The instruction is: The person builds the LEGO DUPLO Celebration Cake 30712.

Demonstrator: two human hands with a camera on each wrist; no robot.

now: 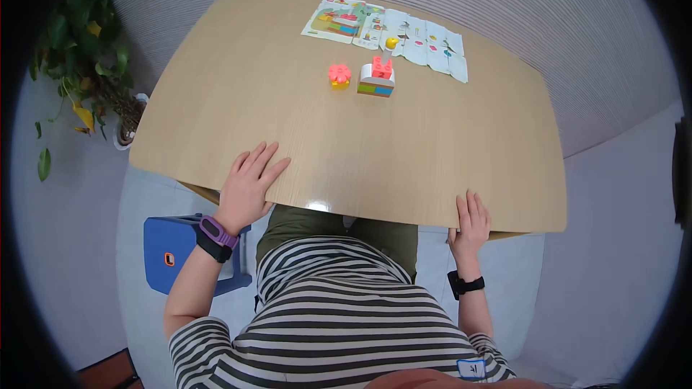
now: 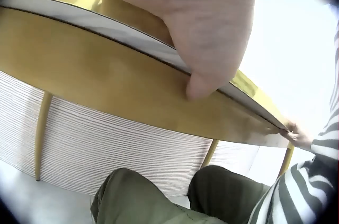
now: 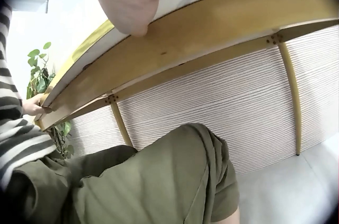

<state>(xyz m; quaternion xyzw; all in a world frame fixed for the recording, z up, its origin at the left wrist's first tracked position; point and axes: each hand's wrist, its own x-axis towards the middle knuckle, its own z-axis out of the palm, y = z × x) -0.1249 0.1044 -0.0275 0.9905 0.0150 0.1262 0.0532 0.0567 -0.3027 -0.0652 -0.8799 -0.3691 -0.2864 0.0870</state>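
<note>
With 12 o'clock at the far edge of the table (image 1: 288,101) and its middle as the dial's centre, the person sits at 6. The left hand (image 1: 245,186) rests near 8 o'clock, fingers straight and a little spread on the top, thumb down against the edge. The right hand (image 1: 472,225) rests between 4 and 5 o'clock in much the same way. Each grip is empty of toys and looks relaxed, fingers extended, touching only the table.

The toys stand well apart from the 2 hands. A pink flower (image 1: 339,73) sits on a yellow brick (image 1: 339,86) near 12 o'clock. Just beside it, towards 1, is the block stack (image 1: 376,90), green and blue low down, with pink bricks (image 1: 382,67) on top. A yellow piece (image 1: 391,42) shows beyond; whether it joins the stack is too small to tell. Behind, from 12 to 1, lies a creased printed sheet (image 1: 432,43).

The step in hand seems to be resting at the edge. It is best done with light, even pressure at 8 and 4, because leaning hard could jolt the table and topple the toys. Low wrists and flat fingers would help keep that contact gentle.
</note>
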